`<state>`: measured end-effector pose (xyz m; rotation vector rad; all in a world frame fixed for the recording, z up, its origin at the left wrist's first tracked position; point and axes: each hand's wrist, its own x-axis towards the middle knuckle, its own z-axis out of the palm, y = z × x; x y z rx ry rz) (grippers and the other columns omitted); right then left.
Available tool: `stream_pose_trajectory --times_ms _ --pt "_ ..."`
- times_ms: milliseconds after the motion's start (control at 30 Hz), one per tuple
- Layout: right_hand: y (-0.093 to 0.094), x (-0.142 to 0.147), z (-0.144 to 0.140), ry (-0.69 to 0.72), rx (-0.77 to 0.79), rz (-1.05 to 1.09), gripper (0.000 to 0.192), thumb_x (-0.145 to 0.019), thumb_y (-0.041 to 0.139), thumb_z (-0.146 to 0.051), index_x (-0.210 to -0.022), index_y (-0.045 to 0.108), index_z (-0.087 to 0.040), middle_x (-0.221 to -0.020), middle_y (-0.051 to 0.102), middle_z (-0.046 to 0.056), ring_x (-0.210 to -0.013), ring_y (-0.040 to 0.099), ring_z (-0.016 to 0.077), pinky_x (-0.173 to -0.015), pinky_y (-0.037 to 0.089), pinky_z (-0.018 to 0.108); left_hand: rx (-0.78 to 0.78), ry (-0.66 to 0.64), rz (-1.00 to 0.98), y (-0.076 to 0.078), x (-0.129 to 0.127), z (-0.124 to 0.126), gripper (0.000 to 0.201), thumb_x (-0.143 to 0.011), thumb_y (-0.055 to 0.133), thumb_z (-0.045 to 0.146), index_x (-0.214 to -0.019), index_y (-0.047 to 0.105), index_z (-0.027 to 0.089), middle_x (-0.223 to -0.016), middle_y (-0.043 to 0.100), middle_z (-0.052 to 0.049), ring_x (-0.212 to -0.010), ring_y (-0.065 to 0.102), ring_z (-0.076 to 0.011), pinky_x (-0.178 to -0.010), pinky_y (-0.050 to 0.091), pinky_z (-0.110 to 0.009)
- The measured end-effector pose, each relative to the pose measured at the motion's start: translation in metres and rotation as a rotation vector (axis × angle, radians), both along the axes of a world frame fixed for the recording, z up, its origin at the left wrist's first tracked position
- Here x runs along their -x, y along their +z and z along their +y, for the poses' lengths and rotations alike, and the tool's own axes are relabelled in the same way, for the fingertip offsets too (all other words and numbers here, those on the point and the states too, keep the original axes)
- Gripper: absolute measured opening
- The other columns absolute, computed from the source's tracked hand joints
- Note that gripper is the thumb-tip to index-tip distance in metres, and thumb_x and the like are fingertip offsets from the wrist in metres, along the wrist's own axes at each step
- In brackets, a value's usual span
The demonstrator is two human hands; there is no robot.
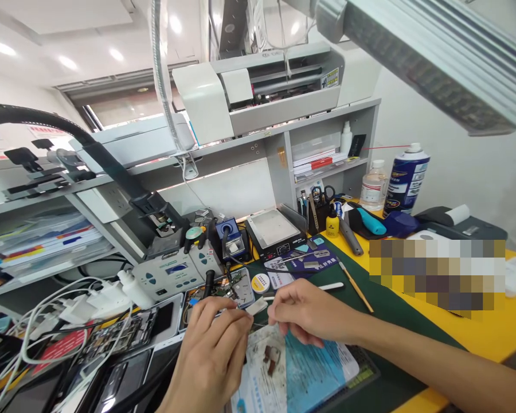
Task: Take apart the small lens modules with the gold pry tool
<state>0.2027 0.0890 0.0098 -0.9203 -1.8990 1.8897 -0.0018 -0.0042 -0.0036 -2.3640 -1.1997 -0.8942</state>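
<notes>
My left hand is curled, its fingertips pressed together over the left edge of a blue and white printed pad. My right hand faces it, thumb and forefinger pinched; whatever either pinch holds is too hidden to name. A small flat whitish piece shows between the two hands, close to the left fingertips; whether it is gripped I cannot tell. Small brown strip-like parts lie on the pad below the hands. A slim white stick with a rounded end sticks out behind my right hand.
Left stand a grey soldering station, tangled white cables and phone boards. A round white and yellow tin and hot plate sit behind. On the right are a brush and spray can. A lamp hangs overhead.
</notes>
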Motion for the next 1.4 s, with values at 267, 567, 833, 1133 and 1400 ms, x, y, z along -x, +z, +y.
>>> stream_pose_trajectory --times_ms 267,567,833,1133,1400 --pt "-0.014 0.01 -0.009 0.023 -0.131 0.018 0.011 -0.074 0.061 -0.014 -0.064 0.064 -0.015 -0.048 0.052 -0.006 -0.043 0.044 0.0069 -0.044 0.032 0.019 -0.024 -0.031 -0.018 -0.006 -0.003 0.0 0.024 -0.089 0.061 -0.001 -0.105 0.066 0.016 -0.099 0.074 -0.007 -0.099 0.059 -0.0233 -0.091 0.045 -0.041" --pt "-0.005 -0.007 0.001 0.082 -0.088 -0.004 0.011 -0.064 0.057 -0.013 -0.058 0.066 -0.015 -0.051 0.059 -0.002 -0.04 0.046 0.0088 -0.039 0.031 0.02 -0.021 -0.012 0.035 -0.001 0.008 0.0 0.03 -0.088 0.058 -0.003 -0.107 0.066 0.018 -0.099 0.076 -0.004 -0.105 0.059 -0.0233 -0.098 0.041 -0.045" --pt "0.003 -0.01 0.003 -0.001 -0.21 0.03 0.012 -0.076 0.06 -0.021 -0.068 0.065 -0.015 -0.057 0.057 -0.003 -0.046 0.044 0.0081 -0.044 0.031 0.021 -0.028 -0.013 0.018 0.002 0.007 0.001 0.027 -0.088 0.059 -0.002 -0.104 0.066 0.019 -0.098 0.076 -0.004 -0.102 0.06 -0.0233 -0.097 0.041 -0.044" --pt "-0.018 0.007 -0.009 0.072 -0.257 0.027 0.01 -0.07 0.061 -0.014 -0.06 0.063 -0.015 -0.049 0.047 -0.005 -0.049 0.039 0.0084 -0.046 0.027 0.021 -0.015 -0.069 -0.047 -0.001 -0.003 0.001 0.026 -0.087 0.06 -0.004 -0.103 0.069 0.014 -0.101 0.076 -0.005 -0.103 0.057 -0.0227 -0.099 0.04 -0.043" --pt "-0.008 -0.014 0.011 0.119 -0.163 -0.072 0.008 -0.065 0.062 -0.016 -0.058 0.066 -0.015 -0.049 0.058 -0.002 -0.04 0.042 0.0091 -0.038 0.028 0.021 -0.004 -0.046 -0.058 0.002 0.004 0.001 0.025 -0.089 0.06 -0.004 -0.103 0.069 0.016 -0.099 0.076 -0.003 -0.105 0.055 -0.0218 -0.099 0.038 -0.043"
